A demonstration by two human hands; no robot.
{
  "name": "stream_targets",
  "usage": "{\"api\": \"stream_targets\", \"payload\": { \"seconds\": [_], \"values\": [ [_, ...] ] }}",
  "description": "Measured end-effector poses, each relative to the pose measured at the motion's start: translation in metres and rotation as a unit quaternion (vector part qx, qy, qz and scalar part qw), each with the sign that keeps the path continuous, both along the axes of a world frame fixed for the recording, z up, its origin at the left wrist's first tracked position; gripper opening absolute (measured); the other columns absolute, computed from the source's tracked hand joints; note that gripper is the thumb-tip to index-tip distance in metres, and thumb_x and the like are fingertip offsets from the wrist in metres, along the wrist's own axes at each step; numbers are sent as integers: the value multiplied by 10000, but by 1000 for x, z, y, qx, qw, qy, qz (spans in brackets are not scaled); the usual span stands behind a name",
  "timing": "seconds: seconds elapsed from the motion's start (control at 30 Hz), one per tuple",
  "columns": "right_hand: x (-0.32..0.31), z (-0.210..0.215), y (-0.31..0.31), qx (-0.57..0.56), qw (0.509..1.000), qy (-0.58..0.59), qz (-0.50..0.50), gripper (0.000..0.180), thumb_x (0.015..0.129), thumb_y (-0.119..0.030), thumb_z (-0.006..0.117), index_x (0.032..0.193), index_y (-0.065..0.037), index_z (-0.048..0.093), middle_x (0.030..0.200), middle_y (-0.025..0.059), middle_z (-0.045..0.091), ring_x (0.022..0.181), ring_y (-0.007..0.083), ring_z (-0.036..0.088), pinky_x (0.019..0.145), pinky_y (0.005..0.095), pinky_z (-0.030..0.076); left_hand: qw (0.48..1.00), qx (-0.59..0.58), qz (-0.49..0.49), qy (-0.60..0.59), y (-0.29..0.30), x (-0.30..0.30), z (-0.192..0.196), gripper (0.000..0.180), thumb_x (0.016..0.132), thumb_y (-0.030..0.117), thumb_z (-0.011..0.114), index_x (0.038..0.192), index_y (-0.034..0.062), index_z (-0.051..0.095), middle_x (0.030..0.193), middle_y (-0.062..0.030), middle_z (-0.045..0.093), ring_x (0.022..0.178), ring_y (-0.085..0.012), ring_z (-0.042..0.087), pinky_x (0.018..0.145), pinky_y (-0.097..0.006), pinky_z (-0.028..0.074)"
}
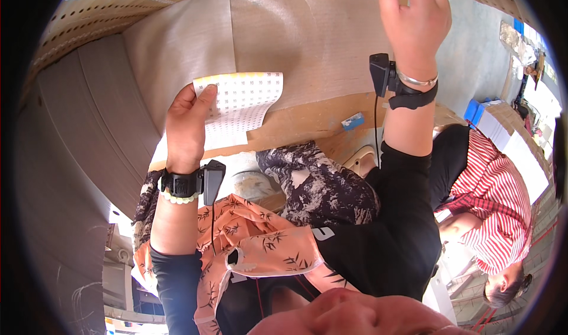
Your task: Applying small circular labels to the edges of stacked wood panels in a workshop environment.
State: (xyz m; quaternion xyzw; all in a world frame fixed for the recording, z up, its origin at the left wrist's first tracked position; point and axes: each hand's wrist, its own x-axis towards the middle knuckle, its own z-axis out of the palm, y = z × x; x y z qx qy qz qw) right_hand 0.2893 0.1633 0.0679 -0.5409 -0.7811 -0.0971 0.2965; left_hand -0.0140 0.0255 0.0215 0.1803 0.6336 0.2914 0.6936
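Head view: my left hand pinches sheet one-sided, so loose end may curl; right hand, can't tell grip.

Room spans the cardboard (printed sheet obstructs left).

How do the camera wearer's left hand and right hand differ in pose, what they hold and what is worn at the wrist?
The left hand grips a printed white sheet; whether the right hand holds anything cannot be told, its fingertips being cut off.
The right hand is higher in the picture than the left hand.
The left hand has a pale beaded bracelet behind it, the right hand a silvery bangle.
Both have a black device strapped on.
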Motion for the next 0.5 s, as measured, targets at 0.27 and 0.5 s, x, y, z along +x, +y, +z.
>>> {"api": "stream_targets", "payload": {
  "seconds": [0.27, 0.5],
  "values": [
    [2, -2, 11, 38, 996, -74, 17, 135, 715, 23, 659, 799, -46, 578, 793, 115, 571, 742, 316, 573, 660, 388, 466, 1000, -1, -25, 11, 1, 1, 4, 180, 958, 137, 575, 1072, 16, 646, 945, -30, 697, 807, -76, 624, 750, -232, 484],
    [1, 1, 12, 25, 997, -74, 12, 148, 697, 27, 662, 791, -48, 576, 782, 111, 562, 742, 316, 565, 659, 389, 464, 1000, 6, -26, 7, 3, 2, 10, 172, 956, 137, 581, 1056, 17, 654, 931, -23, 697, 807, -72, 619, 751, -226, 477]
  ]
}}
